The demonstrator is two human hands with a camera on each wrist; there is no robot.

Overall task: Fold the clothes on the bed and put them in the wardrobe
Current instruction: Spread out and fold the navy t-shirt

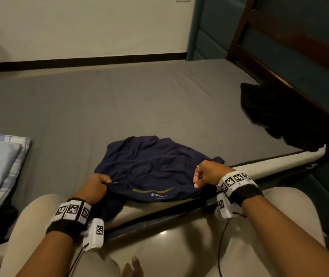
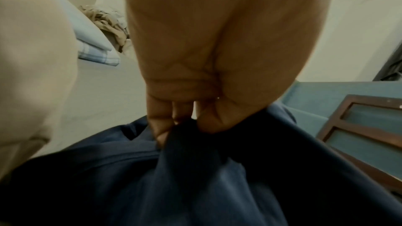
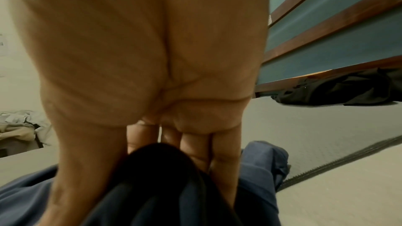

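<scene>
Navy shirt (image 1: 155,168) lying crumpled at near edge of bed (image 1: 99,100). Left hand (image 1: 96,185) and right hand (image 1: 207,173) each pinching bunched hem. Better pulling both corners apart evenly, then laying cloth flat before folding. Black garment (image 1: 279,114) waiting well apart.

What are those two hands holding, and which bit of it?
Both hold the navy shirt. The left hand pinches its near left edge; the right hand pinches its near right edge. The rest lies crumpled on the bed.
</scene>
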